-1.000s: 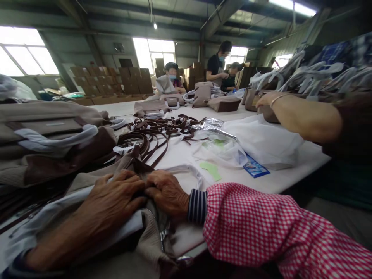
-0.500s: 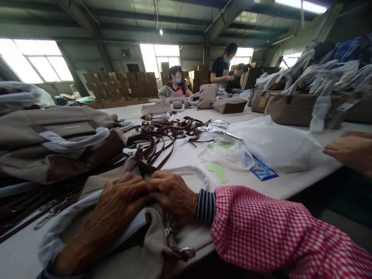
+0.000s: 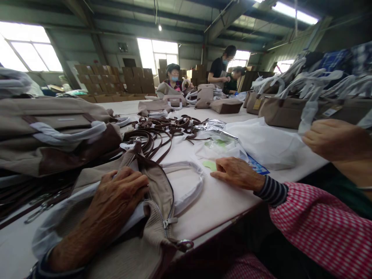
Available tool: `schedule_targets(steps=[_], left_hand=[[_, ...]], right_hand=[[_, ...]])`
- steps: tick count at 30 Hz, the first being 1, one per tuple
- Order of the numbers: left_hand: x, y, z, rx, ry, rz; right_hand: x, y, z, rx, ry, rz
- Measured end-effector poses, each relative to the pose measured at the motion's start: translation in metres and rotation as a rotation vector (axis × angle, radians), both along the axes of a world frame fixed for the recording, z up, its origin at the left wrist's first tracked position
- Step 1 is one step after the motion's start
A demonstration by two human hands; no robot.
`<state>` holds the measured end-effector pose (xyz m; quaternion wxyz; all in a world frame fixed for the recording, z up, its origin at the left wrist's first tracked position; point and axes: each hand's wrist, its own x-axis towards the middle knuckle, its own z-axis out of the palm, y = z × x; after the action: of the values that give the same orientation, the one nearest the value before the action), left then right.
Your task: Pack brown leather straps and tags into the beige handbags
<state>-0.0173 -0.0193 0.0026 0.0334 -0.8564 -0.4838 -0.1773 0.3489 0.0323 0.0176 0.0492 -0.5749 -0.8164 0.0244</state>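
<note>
A beige ribbed handbag point(image 3: 128, 248) with brown trim lies before me, its zipped mouth open and the lining showing. My left hand point(image 3: 122, 197) is closed over the bag's near edge, with the fingertips partly hidden inside. White wrapping covers its handles; the far handle point(image 3: 190, 193) rests on the table. The zipper slider point(image 3: 166, 223) sits near the bag's right end. To the right of the bag, apart from it, my right hand point(image 3: 240, 173) hovers beside a light green paper piece point(image 3: 209, 165). Its fingers are loosely bent, thumb apart, and nothing shows in them.
Brown straps point(image 3: 151, 145) lie coiled beyond the bag. A stuffed handbag point(image 3: 66, 112) stands at left. White plastic sheeting point(image 3: 261, 141) and a blue packet point(image 3: 258, 166) lie at right. Another person's hand point(image 3: 337, 141) is at far right, with several handbags point(image 3: 286, 110) behind.
My right hand has left the bag and moved right toward the green paper. The bag's mouth now gapes wider. The other person's hand at far right has come further into view.
</note>
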Motion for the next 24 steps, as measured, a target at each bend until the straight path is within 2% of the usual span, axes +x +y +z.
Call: schedule_targets(steps=[3, 7, 12, 18, 21, 24], left_hand=[[0.0, -0.003, 0.003, 0.015, 0.036, -0.012], [0.0, -0.009, 0.01, -0.016, 0.033, -0.024], [-0.001, -0.017, 0.016, -0.086, 0.028, -0.031], [-0.009, -0.015, 0.019, -0.148, 0.13, -0.04], [-0.01, -0.01, 0.024, -0.218, 0.23, -0.075], [-0.01, -0.007, 0.028, -0.2, 0.278, -0.107]], right_hand=[[0.003, 0.004, -0.007, -0.017, -0.002, 0.017], [0.004, 0.01, -0.004, -0.045, -0.014, 0.073], [0.005, 0.009, -0.012, 0.132, -0.078, 0.18], [0.018, 0.006, -0.032, 0.305, -0.068, 0.195], [0.026, 0.006, -0.037, 0.301, 0.01, 0.2], [0.026, 0.003, -0.035, 0.254, 0.097, 0.151]])
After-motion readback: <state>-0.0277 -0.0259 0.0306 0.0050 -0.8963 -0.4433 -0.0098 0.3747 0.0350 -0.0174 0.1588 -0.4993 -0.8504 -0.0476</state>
